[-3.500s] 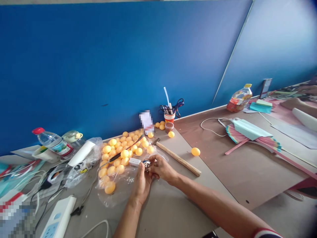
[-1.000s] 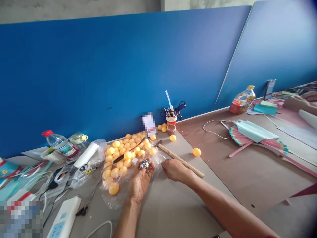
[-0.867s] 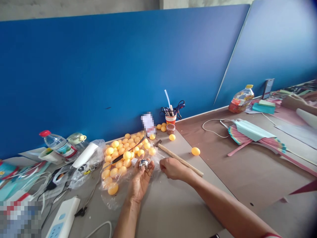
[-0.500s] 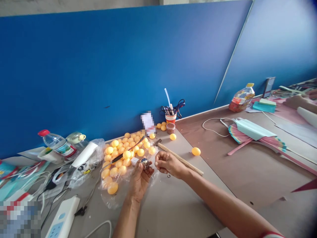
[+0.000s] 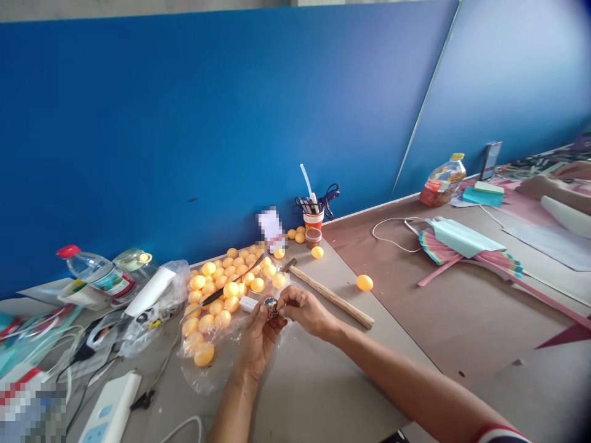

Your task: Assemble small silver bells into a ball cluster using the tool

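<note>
A small, shiny, dark metallic ball-shaped piece (image 5: 271,306) sits in the fingers of my left hand (image 5: 258,344), which are closed round it. My right hand (image 5: 307,312) is pinched, its fingertips against the right side of that piece; whatever they grip is hidden. Behind my hands, many orange plastic balls (image 5: 223,319) lie in and around a clear plastic bag. A black-handled tool with a cord (image 5: 215,296), perhaps a soldering iron, rests across them. The hammer (image 5: 332,295) with a wooden handle lies just beyond my right hand.
Against the blue partition (image 5: 207,123) stand a paper cup of pens (image 5: 313,218) and a small lidded tub (image 5: 313,238). Bottles (image 5: 99,271) and a power strip (image 5: 111,409) are at left. Folded pleated paper (image 5: 468,243) lies at right, near another person's arm (image 5: 554,191).
My right hand has moved left, from beside the metallic piece to touching it. My left hand still holds the piece. The view has shifted slightly.
</note>
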`<state>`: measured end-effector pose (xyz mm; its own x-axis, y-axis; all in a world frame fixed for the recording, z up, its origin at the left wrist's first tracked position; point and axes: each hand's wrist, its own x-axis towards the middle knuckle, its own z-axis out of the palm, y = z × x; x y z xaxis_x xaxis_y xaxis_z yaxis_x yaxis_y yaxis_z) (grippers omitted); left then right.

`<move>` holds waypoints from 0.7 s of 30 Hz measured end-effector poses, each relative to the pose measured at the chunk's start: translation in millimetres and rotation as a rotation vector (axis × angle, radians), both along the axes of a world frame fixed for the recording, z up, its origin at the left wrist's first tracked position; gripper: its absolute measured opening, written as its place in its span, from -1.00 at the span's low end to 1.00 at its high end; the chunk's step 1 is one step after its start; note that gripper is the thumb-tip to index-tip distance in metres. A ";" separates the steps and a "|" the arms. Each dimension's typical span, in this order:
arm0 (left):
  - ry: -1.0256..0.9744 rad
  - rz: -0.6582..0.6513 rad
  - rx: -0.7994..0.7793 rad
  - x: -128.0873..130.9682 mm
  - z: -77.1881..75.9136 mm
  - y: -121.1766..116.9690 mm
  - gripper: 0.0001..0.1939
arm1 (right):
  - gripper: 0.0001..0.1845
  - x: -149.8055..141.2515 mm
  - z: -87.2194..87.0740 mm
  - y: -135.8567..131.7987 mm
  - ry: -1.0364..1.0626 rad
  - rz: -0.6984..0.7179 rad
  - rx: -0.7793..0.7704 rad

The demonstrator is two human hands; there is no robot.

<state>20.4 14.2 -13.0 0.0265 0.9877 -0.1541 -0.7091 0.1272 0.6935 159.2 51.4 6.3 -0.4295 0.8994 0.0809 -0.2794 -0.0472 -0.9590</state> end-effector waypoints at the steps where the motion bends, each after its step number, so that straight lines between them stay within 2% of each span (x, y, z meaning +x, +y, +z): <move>1: 0.005 -0.006 0.003 0.7 0.1 -0.2 -0.73 | -0.90 -0.7 0.1 -0.4 0.009 -0.001 0.010; 9: 0.087 -0.006 0.036 5.9 -1.6 -1.6 -0.69 | -0.95 -4.2 -5.0 0.5 -0.082 0.004 0.024; 14: 0.145 0.019 0.048 8.1 -3.1 -0.9 -0.73 | -0.91 -5.5 -7.3 0.1 -0.066 -0.012 -0.060; 21: 0.217 0.071 0.053 10.9 -2.6 -2.6 -0.71 | -0.78 -2.9 0.3 -2.9 -0.007 0.003 -0.177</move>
